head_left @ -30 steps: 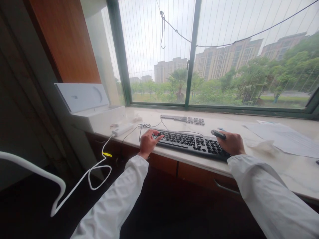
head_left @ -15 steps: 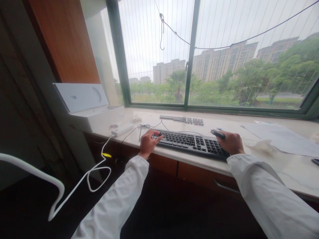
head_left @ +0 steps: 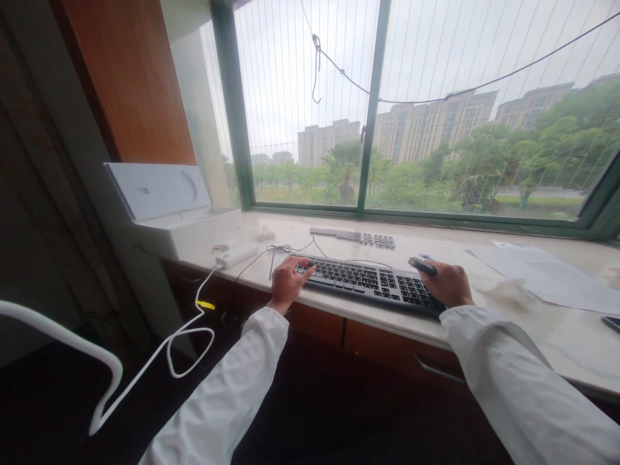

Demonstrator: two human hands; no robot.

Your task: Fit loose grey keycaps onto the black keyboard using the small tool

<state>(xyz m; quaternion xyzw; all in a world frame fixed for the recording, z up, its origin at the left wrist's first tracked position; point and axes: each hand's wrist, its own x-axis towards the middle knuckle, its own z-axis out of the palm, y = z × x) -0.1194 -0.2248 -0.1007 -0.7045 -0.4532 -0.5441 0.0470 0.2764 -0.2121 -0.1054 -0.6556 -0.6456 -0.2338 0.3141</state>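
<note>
A black keyboard (head_left: pixel 365 278) with a grey frame lies along the front of the white sill. Many of its positions look like bare dark squares without keycaps. My left hand (head_left: pixel 289 279) grips the keyboard's left end, its thumb and forefinger bent over the corner keys. At the other end, my right hand (head_left: pixel 449 283) is closed around a short dark tool (head_left: pixel 423 265) that points left above the number pad. The exact kind of this tool cannot be made out. Behind the keyboard, loose keycaps (head_left: pixel 378 240) lie in rows.
An open white box (head_left: pixel 208 227) stands at the left, near a white power strip (head_left: pixel 237 254) whose cord hangs over the edge. A bundled black cable (head_left: pixel 279 248) lies behind my left hand. Papers (head_left: pixel 542 274) and a dark object (head_left: pixel 612 323) lie at the right.
My left thumb and forefinger have come slightly closer together over the keyboard's corner. My right hand keeps the dark tool in about the same place. The view has tilted very slightly.
</note>
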